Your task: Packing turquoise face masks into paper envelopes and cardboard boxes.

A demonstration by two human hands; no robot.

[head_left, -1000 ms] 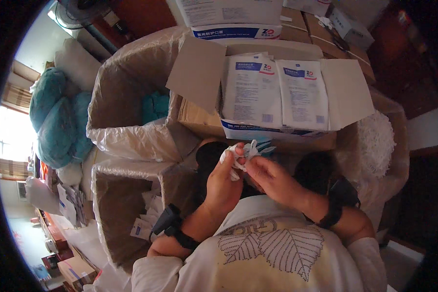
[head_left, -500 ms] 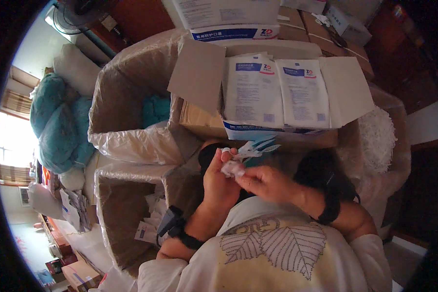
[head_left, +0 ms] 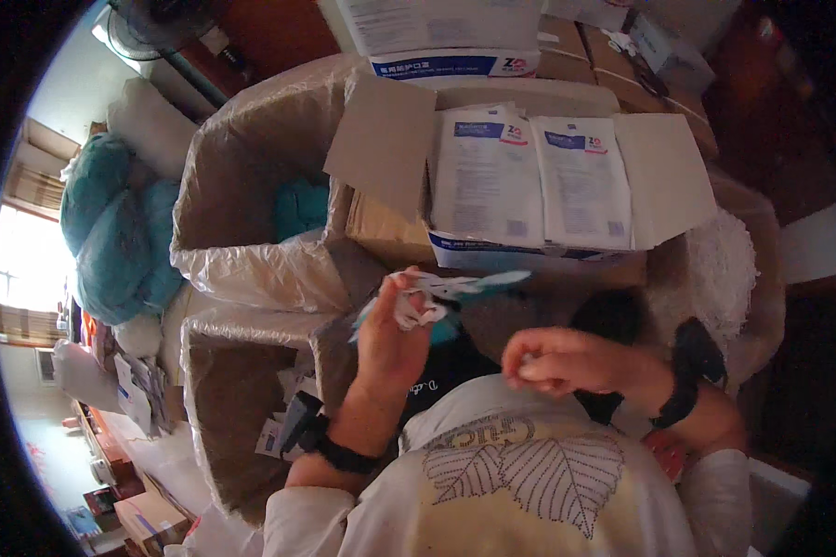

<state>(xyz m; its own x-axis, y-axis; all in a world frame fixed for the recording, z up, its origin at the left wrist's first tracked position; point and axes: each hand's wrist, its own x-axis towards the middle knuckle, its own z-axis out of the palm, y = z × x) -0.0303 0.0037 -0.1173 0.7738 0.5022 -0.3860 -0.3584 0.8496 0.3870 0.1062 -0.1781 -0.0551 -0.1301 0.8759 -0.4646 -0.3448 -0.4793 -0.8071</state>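
Observation:
My left hand (head_left: pixel 392 339) is raised in front of my body, its fingers closed around some folded white and teal face masks (head_left: pixel 478 285). Loose white strips, seemingly ear loops (head_left: pixel 416 311), hang in a tangle over the palm. To the right and apart from them is my right hand (head_left: pixel 557 360), its fingers curled together. Something small and pale shows at its fingertips, too blurred to name. Just beyond my hands stands an open carton (head_left: pixel 529 252) with two side-by-side stacks of flat white packets (head_left: pixel 488 176).
Left of me are two plastic-lined bins: the far bin (head_left: pixel 251 265) holds teal material (head_left: pixel 299 206), the near bin (head_left: pixel 241 408) white packets. White strips (head_left: pixel 720 274) fill a lined container at right. Teal sacks (head_left: pixel 121 237) lie at far left.
My hands have parted: the right has pulled back to the right, out of the crumpled white material. My left hand has shifted slightly left, still holding the masks, which now lie flatter.

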